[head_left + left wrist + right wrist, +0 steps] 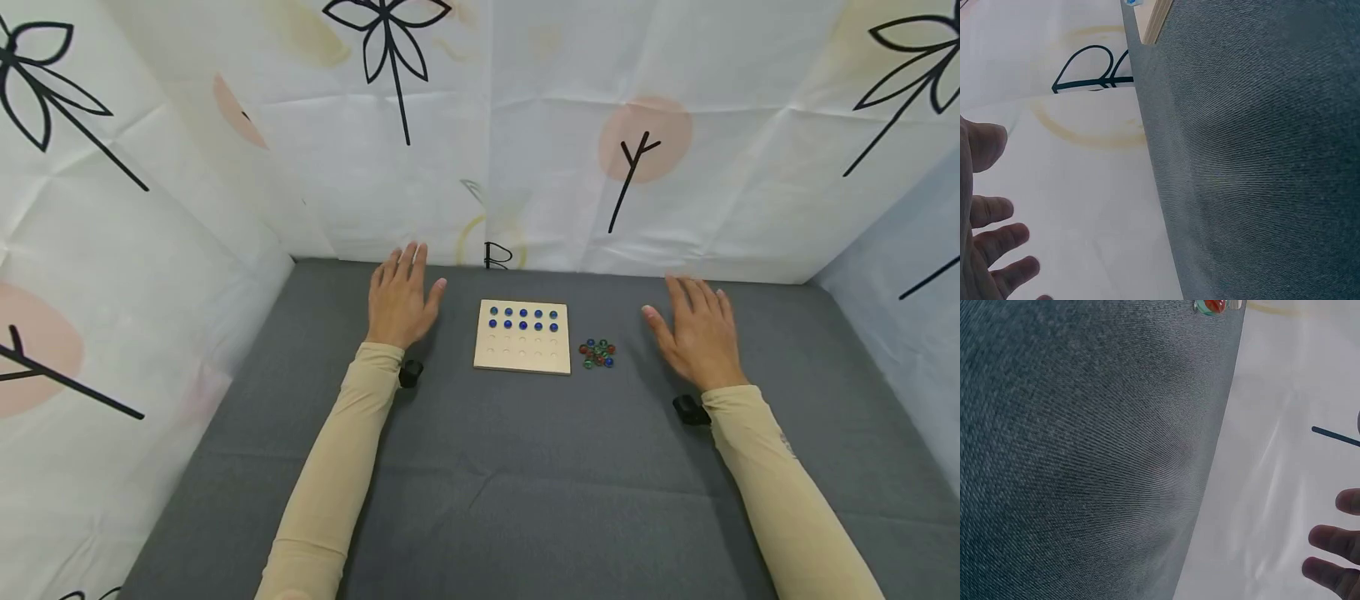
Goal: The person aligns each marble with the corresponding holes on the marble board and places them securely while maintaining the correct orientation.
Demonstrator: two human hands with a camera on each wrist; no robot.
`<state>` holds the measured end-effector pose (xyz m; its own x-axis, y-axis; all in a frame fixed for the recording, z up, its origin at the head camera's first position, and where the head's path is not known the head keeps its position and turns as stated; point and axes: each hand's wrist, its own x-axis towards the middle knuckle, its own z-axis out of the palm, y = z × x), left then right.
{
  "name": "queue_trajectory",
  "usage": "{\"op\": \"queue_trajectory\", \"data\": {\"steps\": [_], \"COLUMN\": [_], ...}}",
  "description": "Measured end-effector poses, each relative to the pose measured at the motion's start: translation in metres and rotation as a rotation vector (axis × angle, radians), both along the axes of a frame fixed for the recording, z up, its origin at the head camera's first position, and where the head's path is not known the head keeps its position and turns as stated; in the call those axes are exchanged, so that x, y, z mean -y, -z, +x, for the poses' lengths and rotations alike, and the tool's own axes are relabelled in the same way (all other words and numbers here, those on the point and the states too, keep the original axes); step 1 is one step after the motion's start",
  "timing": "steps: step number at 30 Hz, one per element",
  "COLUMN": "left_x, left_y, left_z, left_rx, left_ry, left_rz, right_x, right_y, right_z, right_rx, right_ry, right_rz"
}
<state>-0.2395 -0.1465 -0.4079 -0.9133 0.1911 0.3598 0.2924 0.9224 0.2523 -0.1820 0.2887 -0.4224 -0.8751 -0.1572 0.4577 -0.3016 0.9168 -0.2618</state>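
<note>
A pale wooden board (522,337) with rows of small dimples lies on the grey cloth (525,467). Blue glass marbles (522,318) fill its two far rows; the near rows are bare. A small heap of red, green and blue marbles (597,353) sits just right of the board. My left hand (401,296) lies flat on the cloth left of the board, fingers straight, holding nothing. My right hand (696,332) lies flat to the right of the heap, also holding nothing. The left wrist view shows my left fingers (997,240) and a board corner (1155,19); one red marble (1213,305) shows in the right wrist view.
White sheets printed with black leaf shapes and pink circles wall in the cloth at the back (525,150), left (90,333) and right (900,275). A small black camera sits at each wrist (409,372) (690,409).
</note>
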Motion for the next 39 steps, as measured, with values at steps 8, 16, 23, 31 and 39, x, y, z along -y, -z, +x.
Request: {"op": "queue_trajectory", "data": {"steps": [8,16,23,31,39], "left_x": [-0.001,-0.006,-0.015,-0.024,-0.032], "left_y": [0.000,0.008,0.017,0.031,0.037], "left_z": [0.003,0.009,0.020,0.029,0.032], "left_rx": [-0.039,0.087,0.259,0.357,0.471], "left_ry": [0.034,0.070,0.147,0.285,0.384], "left_rz": [0.026,0.091,0.141,-0.005,-0.169], "right_x": [0.005,0.007,0.012,0.019,0.022], "right_y": [0.002,0.000,0.001,0.006,0.010], "right_z": [0.004,0.010,0.017,0.022,0.024], "right_rx": [-0.048,0.015,0.115,0.187,0.227], "right_ry": [0.012,0.017,0.007,-0.044,-0.052], "right_rz": [0.002,0.000,-0.053,-0.112,-0.133]}}
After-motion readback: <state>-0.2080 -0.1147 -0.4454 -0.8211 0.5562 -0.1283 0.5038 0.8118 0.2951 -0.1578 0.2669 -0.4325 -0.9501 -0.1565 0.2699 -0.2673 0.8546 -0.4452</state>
